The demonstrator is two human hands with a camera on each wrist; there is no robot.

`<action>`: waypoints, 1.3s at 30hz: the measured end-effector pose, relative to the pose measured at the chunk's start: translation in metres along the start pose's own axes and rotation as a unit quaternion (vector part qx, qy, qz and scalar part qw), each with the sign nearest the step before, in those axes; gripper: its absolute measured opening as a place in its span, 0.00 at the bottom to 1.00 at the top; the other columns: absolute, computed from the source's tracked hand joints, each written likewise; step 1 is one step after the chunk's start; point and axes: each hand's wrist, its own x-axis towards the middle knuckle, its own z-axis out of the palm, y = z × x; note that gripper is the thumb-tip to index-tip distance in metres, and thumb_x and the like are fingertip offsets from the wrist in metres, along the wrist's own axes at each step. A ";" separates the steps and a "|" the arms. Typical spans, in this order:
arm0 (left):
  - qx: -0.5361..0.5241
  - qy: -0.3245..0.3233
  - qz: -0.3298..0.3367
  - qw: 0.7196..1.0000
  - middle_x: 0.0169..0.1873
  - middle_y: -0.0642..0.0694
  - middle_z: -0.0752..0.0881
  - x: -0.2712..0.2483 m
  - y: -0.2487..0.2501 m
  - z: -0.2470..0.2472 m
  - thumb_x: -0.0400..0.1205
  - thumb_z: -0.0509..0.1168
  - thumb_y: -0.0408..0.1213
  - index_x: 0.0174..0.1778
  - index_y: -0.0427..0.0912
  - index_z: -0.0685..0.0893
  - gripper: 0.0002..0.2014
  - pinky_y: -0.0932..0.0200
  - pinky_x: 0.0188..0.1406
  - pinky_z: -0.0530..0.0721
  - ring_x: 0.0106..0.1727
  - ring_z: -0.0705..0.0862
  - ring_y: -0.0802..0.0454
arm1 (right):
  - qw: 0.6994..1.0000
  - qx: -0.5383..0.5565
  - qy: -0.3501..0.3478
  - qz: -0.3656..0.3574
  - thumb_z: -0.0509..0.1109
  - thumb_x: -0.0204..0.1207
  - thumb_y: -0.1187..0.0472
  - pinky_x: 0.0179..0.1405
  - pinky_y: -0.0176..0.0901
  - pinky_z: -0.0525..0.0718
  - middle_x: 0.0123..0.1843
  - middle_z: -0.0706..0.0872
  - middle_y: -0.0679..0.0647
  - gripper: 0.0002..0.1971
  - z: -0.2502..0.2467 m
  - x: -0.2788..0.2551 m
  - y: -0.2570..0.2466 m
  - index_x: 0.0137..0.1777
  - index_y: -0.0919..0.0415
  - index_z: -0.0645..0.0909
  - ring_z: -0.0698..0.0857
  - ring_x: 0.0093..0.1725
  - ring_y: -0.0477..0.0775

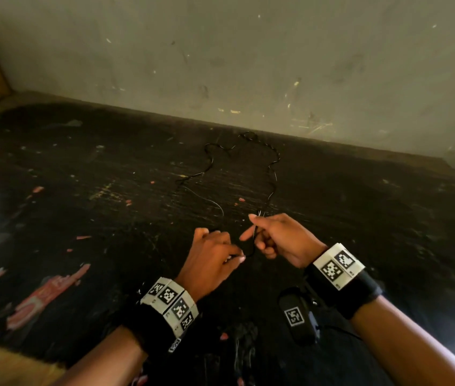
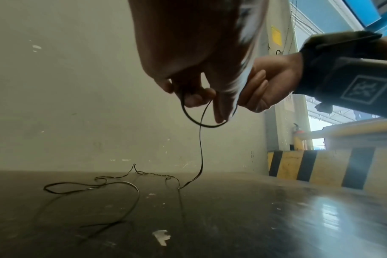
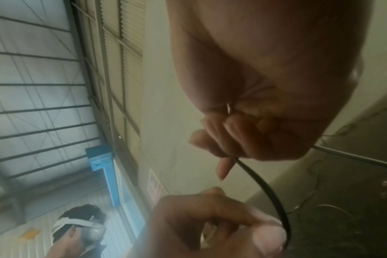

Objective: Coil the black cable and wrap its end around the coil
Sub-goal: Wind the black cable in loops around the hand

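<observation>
Cable (image 1: 272,160) pinched by left hand (image 1: 215,253) fingertips | short loop held between both hands | right hand (image 1: 279,238) curled round it | remainder strewn loose on dark floor (image 1: 109,204)

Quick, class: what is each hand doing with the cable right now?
Left hand: fingers pinch the black cable where a small loop forms.
Right hand: fingers curled round the same cable, holding the loop's other side.

Black cable (image 1: 272,162): thin, glossy, uncoiled; it sprawls in loose, kinked bends across the dark floor at frame centre; one short arc hangs low between both hands, lower centre; strand rises off the floor.
</observation>
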 end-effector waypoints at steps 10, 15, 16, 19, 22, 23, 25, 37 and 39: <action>0.103 0.049 0.018 0.993 0.68 0.46 0.81 0.004 -0.002 -0.010 0.77 0.59 0.54 0.41 0.59 0.90 0.14 0.38 0.73 0.53 0.77 0.67 0.42 | 0.999 -0.003 0.033 -0.005 0.57 0.83 0.46 0.19 0.35 0.62 0.21 0.76 0.49 0.24 -0.001 -0.007 -0.019 0.48 0.64 0.88 0.66 0.19 0.44; -0.318 -0.055 -0.002 0.946 0.41 0.42 0.91 0.013 -0.004 -0.031 0.82 0.63 0.46 0.41 0.38 0.90 0.16 0.46 0.58 0.82 0.48 0.88 0.46 | 0.950 -0.199 0.201 -0.136 0.63 0.80 0.46 0.22 0.30 0.71 0.18 0.76 0.46 0.23 -0.005 -0.004 -0.027 0.32 0.60 0.86 0.72 0.15 0.38; -0.394 -0.074 -0.045 0.915 0.40 0.42 0.92 0.015 -0.004 -0.039 0.82 0.64 0.43 0.43 0.36 0.90 0.15 0.47 0.55 0.85 0.47 0.89 0.46 | 0.925 -0.229 0.240 -0.184 0.66 0.79 0.50 0.22 0.25 0.72 0.22 0.79 0.45 0.17 -0.007 -0.003 -0.026 0.33 0.57 0.85 0.75 0.18 0.37; -0.544 -0.108 -0.088 0.828 0.40 0.41 0.92 0.018 -0.005 -0.058 0.84 0.60 0.34 0.51 0.29 0.87 0.13 0.57 0.51 0.88 0.46 0.91 0.50 | 0.910 -0.285 0.152 -0.261 0.70 0.75 0.68 0.45 0.24 0.81 0.51 0.85 0.46 0.15 -0.007 -0.004 -0.026 0.57 0.49 0.82 0.84 0.48 0.35; -0.638 -0.173 -0.080 0.746 0.40 0.39 0.92 0.020 -0.012 -0.076 0.84 0.58 0.35 0.52 0.32 0.85 0.12 0.53 0.47 0.89 0.47 0.91 0.45 | 0.921 -0.289 0.027 -0.260 0.67 0.75 0.73 0.65 0.40 0.81 0.69 0.79 0.47 0.28 0.005 -0.002 -0.023 0.73 0.52 0.72 0.79 0.67 0.42; -0.658 -0.193 -0.073 0.724 0.40 0.38 0.92 0.020 -0.013 -0.081 0.83 0.59 0.36 0.52 0.33 0.85 0.13 0.52 0.45 0.90 0.48 0.91 0.43 | 0.921 -0.279 0.027 -0.272 0.67 0.75 0.74 0.67 0.43 0.80 0.70 0.79 0.48 0.28 0.010 -0.001 -0.022 0.74 0.53 0.71 0.78 0.69 0.43; -0.692 -0.226 -0.066 0.683 0.42 0.37 0.91 0.018 -0.015 -0.087 0.82 0.58 0.37 0.53 0.32 0.84 0.14 0.51 0.43 0.90 0.50 0.90 0.42 | 0.916 -0.261 0.052 -0.301 0.69 0.74 0.73 0.68 0.47 0.80 0.69 0.81 0.51 0.27 0.018 0.004 -0.017 0.73 0.56 0.72 0.79 0.69 0.44; -0.757 -0.305 -0.043 0.576 0.45 0.32 0.89 0.014 -0.013 -0.095 0.84 0.56 0.40 0.55 0.36 0.82 0.14 0.42 0.53 0.87 0.54 0.88 0.36 | 0.822 -0.336 0.162 -0.430 0.71 0.76 0.64 0.47 0.39 0.86 0.51 0.87 0.57 0.08 0.029 0.007 -0.019 0.53 0.64 0.86 0.87 0.49 0.48; -0.774 -0.295 -0.042 0.558 0.45 0.31 0.89 0.017 -0.013 -0.097 0.83 0.57 0.39 0.56 0.37 0.81 0.13 0.42 0.52 0.87 0.53 0.88 0.35 | 0.824 -0.349 0.163 -0.415 0.70 0.77 0.63 0.44 0.45 0.87 0.47 0.89 0.54 0.07 0.027 0.005 -0.022 0.53 0.62 0.85 0.88 0.45 0.46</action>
